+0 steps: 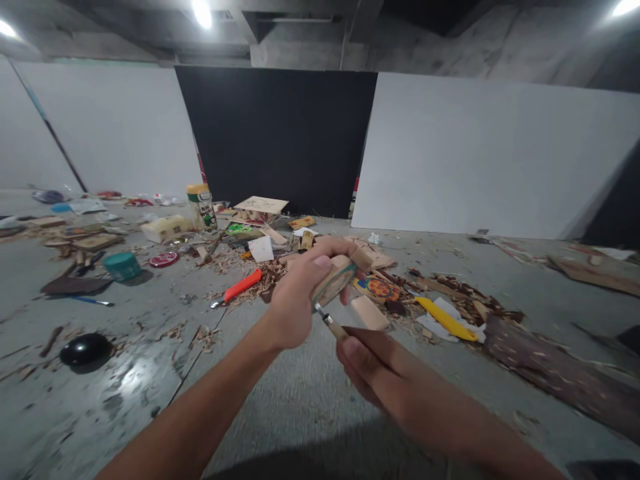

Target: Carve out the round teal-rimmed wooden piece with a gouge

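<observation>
My left hand (300, 293) is closed around a small carved piece of wood (334, 283) with bluish-green marks, held above the floor in front of me. A wood-carving knife (334, 325) with a pale handle and a metal collar is gripped in my right hand (373, 363). Its short blade points up and left, at the near end of the wood; I cannot tell whether it touches. Behind the left hand lies a brightly painted piece (377, 288), and beside it a plain wooden block (369, 312).
Wood shavings litter the concrete floor (280, 413). An orange utility knife (243, 287) lies left, a yellow one (446, 319) right, near a log (555, 367). Farther left are a teal lid (122, 265), a black dome-shaped object (86, 349) and a jar (202, 207). Panels (280, 133) stand behind.
</observation>
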`<state>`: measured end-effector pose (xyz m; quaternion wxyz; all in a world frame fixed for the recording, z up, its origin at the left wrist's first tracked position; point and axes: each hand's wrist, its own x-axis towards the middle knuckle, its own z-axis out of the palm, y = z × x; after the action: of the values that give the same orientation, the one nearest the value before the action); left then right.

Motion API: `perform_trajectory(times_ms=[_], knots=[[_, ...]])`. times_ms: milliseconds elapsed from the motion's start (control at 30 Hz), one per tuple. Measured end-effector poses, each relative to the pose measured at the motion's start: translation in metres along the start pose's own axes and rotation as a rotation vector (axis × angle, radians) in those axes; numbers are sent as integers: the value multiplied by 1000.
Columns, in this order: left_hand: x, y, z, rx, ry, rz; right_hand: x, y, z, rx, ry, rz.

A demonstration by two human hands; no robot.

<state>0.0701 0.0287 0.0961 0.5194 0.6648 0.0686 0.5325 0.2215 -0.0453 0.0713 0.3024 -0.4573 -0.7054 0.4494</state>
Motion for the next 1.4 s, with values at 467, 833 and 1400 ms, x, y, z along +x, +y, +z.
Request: perform_trajectory(times_ms=[467,833,1400], knots=[[4,6,11,-420,169,108,3,-2,3,1032,-601,299],[4,-7,-3,-149,100,-51,6,6,6,-150,191,-55],[2,-18,-9,9,40,-155,12,14,-18,-504,146,-94]])
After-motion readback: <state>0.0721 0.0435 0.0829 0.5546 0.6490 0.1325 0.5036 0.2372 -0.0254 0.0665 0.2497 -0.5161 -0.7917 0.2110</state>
